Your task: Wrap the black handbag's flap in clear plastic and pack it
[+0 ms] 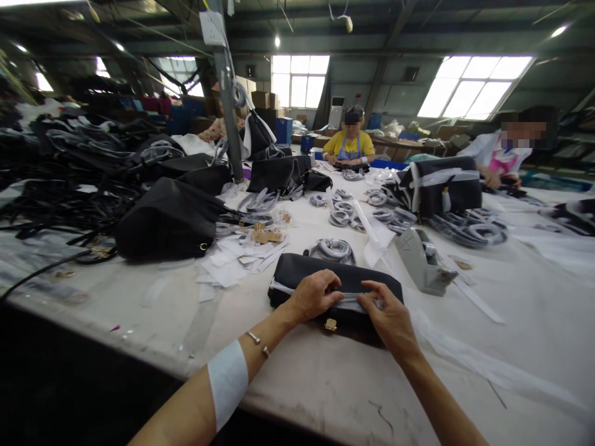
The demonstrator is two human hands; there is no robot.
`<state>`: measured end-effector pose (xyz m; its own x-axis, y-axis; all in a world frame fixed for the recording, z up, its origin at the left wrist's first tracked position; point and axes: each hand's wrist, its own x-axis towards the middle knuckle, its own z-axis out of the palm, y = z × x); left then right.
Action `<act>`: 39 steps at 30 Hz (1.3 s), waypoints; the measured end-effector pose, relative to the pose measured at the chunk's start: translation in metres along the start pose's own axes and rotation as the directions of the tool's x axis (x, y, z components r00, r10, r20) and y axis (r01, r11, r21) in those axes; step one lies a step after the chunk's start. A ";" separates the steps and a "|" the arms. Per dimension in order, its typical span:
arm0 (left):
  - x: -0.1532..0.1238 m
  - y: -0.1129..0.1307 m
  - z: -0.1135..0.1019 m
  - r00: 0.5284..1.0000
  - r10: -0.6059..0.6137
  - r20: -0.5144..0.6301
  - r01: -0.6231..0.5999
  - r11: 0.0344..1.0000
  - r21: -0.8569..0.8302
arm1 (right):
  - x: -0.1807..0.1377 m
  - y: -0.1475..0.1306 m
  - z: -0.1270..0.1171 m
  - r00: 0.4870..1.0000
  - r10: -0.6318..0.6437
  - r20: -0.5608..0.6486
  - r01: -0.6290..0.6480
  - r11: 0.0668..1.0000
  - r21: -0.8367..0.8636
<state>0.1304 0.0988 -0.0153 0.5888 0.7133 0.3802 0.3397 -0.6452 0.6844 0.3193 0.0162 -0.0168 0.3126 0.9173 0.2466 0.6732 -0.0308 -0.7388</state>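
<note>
A flat black handbag (297,272) with a small gold clasp lies on the white worktable (325,378) just in front of me. My left hand (315,295) rests on its near edge with fingers curled over a thin white paper strip (351,301) that runs across the bag. My right hand (389,313) pinches the same strip at the bag's right end. My left forearm carries a white band and a thin bracelet.
A grey tape dispenser (421,263) stands right of the bag. Coiled wrapped straps (333,249), white paper strips (242,257) and black bags (170,217) cover the table. Two other people work at the far side. The table's dark front edge is at lower left.
</note>
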 end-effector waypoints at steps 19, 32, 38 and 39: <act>-0.071 0.031 0.015 0.880 0.434 0.195 -0.467 0.708 0.530 | 0.004 0.006 -0.003 0.999 0.040 0.030 -0.042 0.997 0.058; -0.065 0.031 0.027 0.972 0.183 0.149 -0.232 0.854 0.465 | 0.004 0.004 -0.031 0.833 -0.542 0.112 0.554 0.813 -0.180; -0.064 0.034 0.022 0.977 0.142 0.162 -0.200 0.876 0.438 | -0.006 -0.043 -0.063 0.539 -0.842 -0.015 0.758 0.492 -0.429; -0.064 0.034 0.022 0.978 0.133 0.158 -0.191 0.876 0.442 | -0.008 -0.045 -0.067 0.494 -0.869 0.013 0.790 0.443 -0.424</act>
<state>0.1203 0.0251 -0.0297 0.7374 0.5685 0.3648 0.5096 -0.8227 0.2520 0.3312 -0.0159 0.0568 -0.4393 0.4847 0.7563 0.8290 0.5430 0.1335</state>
